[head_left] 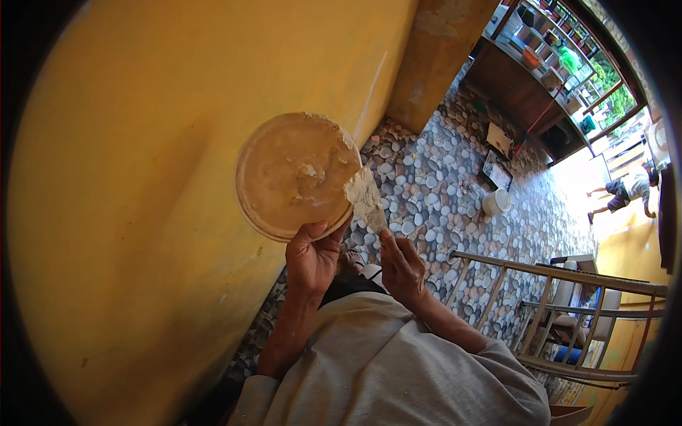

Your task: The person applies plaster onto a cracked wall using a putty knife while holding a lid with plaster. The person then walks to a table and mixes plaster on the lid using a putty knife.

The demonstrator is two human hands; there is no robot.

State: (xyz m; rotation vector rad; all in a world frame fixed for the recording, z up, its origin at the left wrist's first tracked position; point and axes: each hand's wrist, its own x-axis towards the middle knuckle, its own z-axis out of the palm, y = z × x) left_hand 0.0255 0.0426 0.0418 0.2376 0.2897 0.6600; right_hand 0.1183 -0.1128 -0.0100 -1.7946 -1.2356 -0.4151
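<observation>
My left hand (312, 259) grips the lower rim of a round, shallow lid (266, 174), thumb on the rim and fingers beneath. Tan, putty-like paste (307, 170) is smeared over its inner face, with a rough lump near the middle. In my right hand (403, 268) is a putty knife (368, 200), held by its handle with the fingers closed. Pale paste coats the blade, which meets the lid's right edge. Both hands are in front of my chest, beside a yellow wall (142, 142).
A wooden ladder (547, 271) lies or leans at the right, with chairs behind it. On the pebble-patterned floor (426, 170) stands a white bucket (496, 202). Farther back are a brown counter (508, 85) and another person (621, 190) by the far right wall.
</observation>
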